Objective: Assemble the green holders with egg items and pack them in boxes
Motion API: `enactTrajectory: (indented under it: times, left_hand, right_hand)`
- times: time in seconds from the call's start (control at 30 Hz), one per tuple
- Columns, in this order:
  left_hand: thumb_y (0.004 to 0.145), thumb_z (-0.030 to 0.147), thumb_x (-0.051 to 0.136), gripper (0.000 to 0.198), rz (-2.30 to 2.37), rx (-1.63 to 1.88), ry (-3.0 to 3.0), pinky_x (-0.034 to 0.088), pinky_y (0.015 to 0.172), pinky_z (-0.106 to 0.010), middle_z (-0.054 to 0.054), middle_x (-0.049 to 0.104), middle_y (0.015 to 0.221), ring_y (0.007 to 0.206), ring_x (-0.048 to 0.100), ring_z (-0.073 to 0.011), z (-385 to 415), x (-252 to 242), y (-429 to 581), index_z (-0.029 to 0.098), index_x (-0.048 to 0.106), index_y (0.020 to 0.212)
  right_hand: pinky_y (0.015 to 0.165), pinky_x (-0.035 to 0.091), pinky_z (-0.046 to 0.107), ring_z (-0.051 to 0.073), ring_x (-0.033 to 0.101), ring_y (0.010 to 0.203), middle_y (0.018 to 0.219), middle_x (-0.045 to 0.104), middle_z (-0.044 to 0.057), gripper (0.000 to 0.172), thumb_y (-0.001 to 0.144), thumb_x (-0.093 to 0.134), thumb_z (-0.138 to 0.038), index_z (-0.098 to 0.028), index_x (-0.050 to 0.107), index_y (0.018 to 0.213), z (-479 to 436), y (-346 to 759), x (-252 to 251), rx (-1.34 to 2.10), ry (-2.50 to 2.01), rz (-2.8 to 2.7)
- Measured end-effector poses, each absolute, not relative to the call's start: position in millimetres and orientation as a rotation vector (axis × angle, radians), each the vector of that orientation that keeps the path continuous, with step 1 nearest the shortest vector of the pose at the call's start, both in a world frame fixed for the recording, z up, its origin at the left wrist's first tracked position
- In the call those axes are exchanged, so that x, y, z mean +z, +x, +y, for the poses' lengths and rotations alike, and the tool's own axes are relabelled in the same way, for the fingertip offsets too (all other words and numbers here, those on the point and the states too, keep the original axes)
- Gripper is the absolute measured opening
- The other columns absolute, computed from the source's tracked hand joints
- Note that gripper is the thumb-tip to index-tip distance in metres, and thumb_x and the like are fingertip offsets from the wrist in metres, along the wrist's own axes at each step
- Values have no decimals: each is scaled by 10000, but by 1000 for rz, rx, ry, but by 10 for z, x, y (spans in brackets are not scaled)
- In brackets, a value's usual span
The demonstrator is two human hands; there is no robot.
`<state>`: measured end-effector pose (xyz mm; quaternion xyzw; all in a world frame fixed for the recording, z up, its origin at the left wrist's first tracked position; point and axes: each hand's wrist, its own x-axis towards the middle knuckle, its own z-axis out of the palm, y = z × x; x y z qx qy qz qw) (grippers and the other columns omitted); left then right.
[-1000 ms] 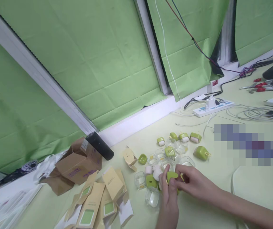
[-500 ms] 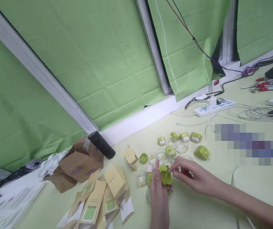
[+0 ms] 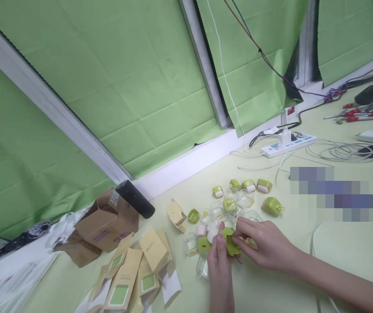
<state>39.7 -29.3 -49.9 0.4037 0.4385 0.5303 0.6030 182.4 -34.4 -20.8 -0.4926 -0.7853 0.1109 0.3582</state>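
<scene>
A small green plastic case point(image 3: 230, 244), its cup-like inside showing, is held between both hands at the lower middle of the view. My left hand point(image 3: 219, 258) is closed on its left side, thumb pointing up. Bent and pinched together, the fingers of my right hand point(image 3: 260, 241) meet the case's right edge; whether something thin is also in them is hidden. Close to my left hand lie a green piece with a slot point(image 3: 203, 245), a whitish round part point(image 3: 211, 232), a pale pink block point(image 3: 201, 230) and a clear plastic box point(image 3: 202, 266).
Several green cases point(image 3: 272, 206) and clear boxes point(image 3: 190, 244) lie behind the hands. Opened cartons point(image 3: 128, 278), a brown box point(image 3: 108, 221) and a black cylinder point(image 3: 136, 199) are at left. A power strip point(image 3: 289, 144), cables point(image 3: 339, 152) and red-handled tools point(image 3: 365, 114) are at right.
My hands have shifted slightly right with the green case, which has turned. My right fingers have come in closer to it. A red part seen under my right hand no longer shows.
</scene>
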Motion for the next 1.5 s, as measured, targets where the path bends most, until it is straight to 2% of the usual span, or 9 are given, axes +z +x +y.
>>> enactTrajectory:
  times: [0.2, 0.37, 0.53, 0.7, 0.83, 1.07, 1.2, 1.33, 1.5]
  left_hand:
    - [706, 618, 638, 790, 981, 1173, 993, 479, 581, -260, -65, 664, 801, 658, 557, -153, -335, -461, 434, 166, 489, 1336]
    - [718, 625, 620, 793, 941, 1210, 890, 495, 606, -277, -55, 655, 769, 643, 559, -151, -319, -434, 436, 163, 476, 1346]
    - [736, 611, 609, 703, 1043, 1235, 931, 523, 675, -300, -119, 648, 1122, 747, 605, -173, -301, -457, 392, 208, 529, 1306]
    - [715, 634, 610, 673, 1152, 1301, 1059, 531, 780, -296, -126, 529, 1331, 1108, 557, -271, -331, -467, 418, 219, 591, 1244]
    - [720, 626, 608, 664, 1181, 1319, 1128, 484, 907, -293, -142, 496, 1366, 1254, 458, -289, -340, -492, 435, 181, 610, 1213]
    - [721, 619, 609, 682, 1132, 1281, 1193, 444, 972, -320, -137, 494, 1372, 1303, 400, -294, -348, -420, 428, 192, 579, 1252]
    - [675, 596, 677, 845, 1145, 1276, 1123, 520, 795, -300, -114, 621, 1123, 1014, 612, -256, -368, -314, 444, 233, 409, 1390]
    - [718, 584, 641, 735, 1253, 1303, 1236, 522, 694, -289, -104, 605, 1072, 790, 632, -187, -219, -192, 333, 220, 479, 1335]
    - [868, 463, 454, 479, 1703, 1104, 1803, 426, 941, -364, -148, 530, 1222, 1142, 522, -265, 143, -20, -49, 177, 539, 1243]
  right_hand:
    - [479, 304, 222, 125, 537, 508, 571, 593, -35, 281, 852, 551, -329, -222, 420, 627, -333, 1800, -228, 432, -1350, -1877]
    - [504, 327, 230, 137, 581, 589, 680, 625, -1, 269, 897, 494, -345, -215, 525, 663, -334, 1846, -189, 392, -1248, -1971]
    - [468, 258, 253, 136, 575, 558, 733, 603, 12, 279, 932, 396, -282, -219, 570, 724, -351, 1842, -195, 186, -1314, -2119]
    - [450, 205, 262, 125, 551, 504, 753, 601, 12, 231, 923, 396, -235, -214, 545, 749, -327, 1801, -255, 71, -1362, -2115]
    - [467, 225, 251, 147, 579, 568, 762, 620, 12, 163, 891, 480, -297, -214, 535, 761, -306, 1772, -260, 180, -1398, -2058]
    - [478, 270, 198, 104, 566, 567, 639, 626, -58, 180, 740, 568, -186, -209, 477, 586, -292, 1787, -160, 326, -1489, -1943]
    - [455, 264, 179, 98, 536, 522, 562, 599, -72, 205, 694, 611, -215, -210, 449, 569, -299, 1814, -94, 371, -1549, -1888]
    - [479, 286, 196, 116, 542, 526, 576, 606, -49, 277, 795, 567, -353, -212, 449, 587, -250, 1950, -39, 334, -1601, -1893]
    - [478, 178, 235, 154, 562, 525, 648, 647, -21, 217, 753, 618, -317, -213, 514, 594, -150, 2190, -22, 225, -1610, -2061]
